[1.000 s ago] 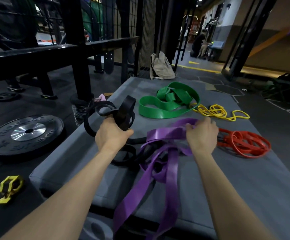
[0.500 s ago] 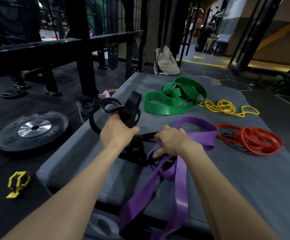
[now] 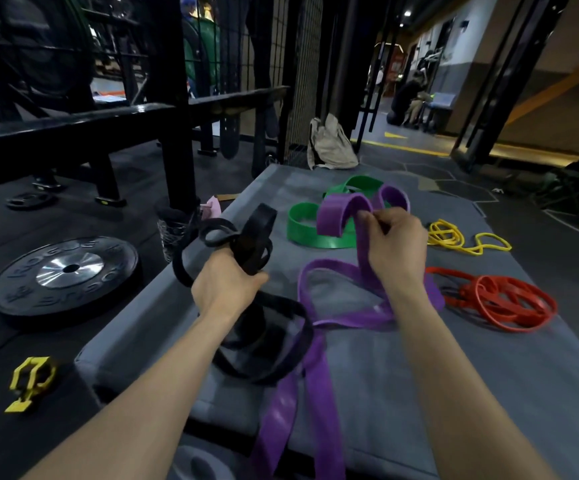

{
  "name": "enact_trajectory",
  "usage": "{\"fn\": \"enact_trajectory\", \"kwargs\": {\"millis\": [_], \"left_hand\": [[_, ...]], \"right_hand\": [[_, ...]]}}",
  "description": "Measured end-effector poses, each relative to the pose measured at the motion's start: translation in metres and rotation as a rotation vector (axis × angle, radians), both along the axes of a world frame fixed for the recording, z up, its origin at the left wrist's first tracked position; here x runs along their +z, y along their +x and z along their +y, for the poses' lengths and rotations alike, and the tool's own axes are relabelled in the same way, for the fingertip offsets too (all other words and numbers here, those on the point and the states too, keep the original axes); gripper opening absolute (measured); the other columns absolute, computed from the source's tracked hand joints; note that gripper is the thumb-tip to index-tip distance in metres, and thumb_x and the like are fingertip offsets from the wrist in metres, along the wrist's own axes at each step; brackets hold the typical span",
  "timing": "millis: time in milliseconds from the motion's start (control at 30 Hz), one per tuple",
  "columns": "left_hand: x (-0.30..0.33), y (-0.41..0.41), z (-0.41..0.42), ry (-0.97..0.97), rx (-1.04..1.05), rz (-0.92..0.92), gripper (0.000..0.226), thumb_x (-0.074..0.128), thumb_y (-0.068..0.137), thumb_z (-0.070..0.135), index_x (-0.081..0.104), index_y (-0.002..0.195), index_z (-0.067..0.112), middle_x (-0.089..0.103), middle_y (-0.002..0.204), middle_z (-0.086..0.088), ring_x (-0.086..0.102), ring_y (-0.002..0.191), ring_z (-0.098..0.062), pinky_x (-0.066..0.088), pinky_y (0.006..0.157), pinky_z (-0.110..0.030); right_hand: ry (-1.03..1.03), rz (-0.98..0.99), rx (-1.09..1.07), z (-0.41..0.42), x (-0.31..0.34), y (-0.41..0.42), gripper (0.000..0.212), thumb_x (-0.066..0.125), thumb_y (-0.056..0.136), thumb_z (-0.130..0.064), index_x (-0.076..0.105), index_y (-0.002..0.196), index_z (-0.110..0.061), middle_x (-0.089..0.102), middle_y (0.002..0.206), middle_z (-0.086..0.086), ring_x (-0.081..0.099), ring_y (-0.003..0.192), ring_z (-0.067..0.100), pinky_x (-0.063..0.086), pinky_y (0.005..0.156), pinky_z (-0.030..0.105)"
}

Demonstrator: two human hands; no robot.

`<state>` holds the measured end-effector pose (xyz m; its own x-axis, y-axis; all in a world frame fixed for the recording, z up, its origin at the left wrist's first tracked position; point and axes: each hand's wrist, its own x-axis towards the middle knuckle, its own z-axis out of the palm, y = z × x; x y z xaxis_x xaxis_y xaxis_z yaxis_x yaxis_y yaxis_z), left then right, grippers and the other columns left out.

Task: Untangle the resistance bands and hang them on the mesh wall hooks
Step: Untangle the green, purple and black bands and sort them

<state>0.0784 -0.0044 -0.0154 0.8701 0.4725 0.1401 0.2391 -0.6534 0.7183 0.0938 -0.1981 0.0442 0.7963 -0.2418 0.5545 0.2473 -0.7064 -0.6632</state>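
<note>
Wide purple flat rubber resistance band and wide black flat rubber resistance band are crossed just below and between the hands, on the grey padded mat; purple tails hang off the mat's near edge. Right hand pinches a raised purple loop with fingers curled, lifted off the mat, likely to pull that loop clear of the black one. Left hand is fisted round a bunch of black coils, held up and apart from the right, likely to keep the two bands separated while the crossing is worked out. Knot not yet free, my read. Beyond the right hand: green flat band. To its right: thin yellow band, red band coil, both loose. Black mesh wall well beyond both hands; hooks not discernible.
</note>
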Motion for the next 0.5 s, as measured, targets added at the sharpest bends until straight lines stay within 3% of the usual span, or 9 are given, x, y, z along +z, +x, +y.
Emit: {"fn": "enact_trajectory", "kwargs": {"millis": [133, 233, 333, 400, 500], "left_hand": [[-0.001, 0.004, 0.004, -0.098, -0.002, -0.016, 0.043, 0.073, 0.066, 0.036, 0.057, 0.100, 0.016, 0.068, 0.097, -0.007, 0.063, 0.088, -0.032, 0.052, 0.072, -0.038], [-0.001, 0.005, 0.004, -0.143, -0.005, -0.036, 0.043, 0.073, 0.066, 0.035, 0.057, 0.102, 0.016, 0.067, 0.099, -0.007, 0.062, 0.090, -0.032, 0.052, 0.072, -0.038], [-0.001, 0.004, 0.004, -0.151, -0.019, -0.030, 0.046, 0.074, 0.068, 0.034, 0.055, 0.106, 0.015, 0.066, 0.103, -0.008, 0.061, 0.094, -0.033, 0.050, 0.074, -0.038], [-0.002, 0.001, 0.007, -0.173, -0.011, -0.032, 0.047, 0.073, 0.068, 0.033, 0.055, 0.108, 0.014, 0.065, 0.105, -0.008, 0.060, 0.097, -0.033, 0.049, 0.075, -0.037], [0.002, -0.003, 0.009, -0.239, -0.014, -0.043, 0.045, 0.073, 0.070, 0.028, 0.056, 0.108, 0.011, 0.064, 0.102, -0.006, 0.060, 0.097, -0.032, 0.048, 0.074, -0.035]], "right_hand": [[-0.117, 0.301, -0.107, -0.013, -0.027, -0.003, 0.020, 0.058, 0.089, -0.026, 0.069, 0.103, -0.017, 0.068, 0.106, 0.014, 0.059, 0.104, 0.036, 0.043, 0.076, 0.035], [-0.228, 0.473, -0.098, -0.018, -0.039, -0.007, 0.037, 0.063, 0.085, -0.025, 0.058, 0.121, -0.017, 0.059, 0.125, 0.013, 0.050, 0.119, 0.035, 0.042, 0.094, 0.042], [-0.396, 0.639, -0.110, -0.021, -0.039, -0.014, 0.056, 0.070, 0.079, -0.030, 0.047, 0.129, -0.017, 0.040, 0.135, 0.017, 0.034, 0.127, 0.039, 0.034, 0.103, 0.046], [-0.404, 0.656, -0.092, -0.020, -0.035, -0.020, 0.058, 0.072, 0.077, -0.029, 0.047, 0.129, -0.018, 0.034, 0.136, 0.016, 0.029, 0.128, 0.040, 0.030, 0.105, 0.047], [-0.339, 0.495, -0.012, -0.013, -0.027, -0.027, 0.051, 0.065, 0.083, -0.027, 0.048, 0.130, -0.019, 0.034, 0.137, 0.011, 0.029, 0.127, 0.036, 0.029, 0.105, 0.046]]}}
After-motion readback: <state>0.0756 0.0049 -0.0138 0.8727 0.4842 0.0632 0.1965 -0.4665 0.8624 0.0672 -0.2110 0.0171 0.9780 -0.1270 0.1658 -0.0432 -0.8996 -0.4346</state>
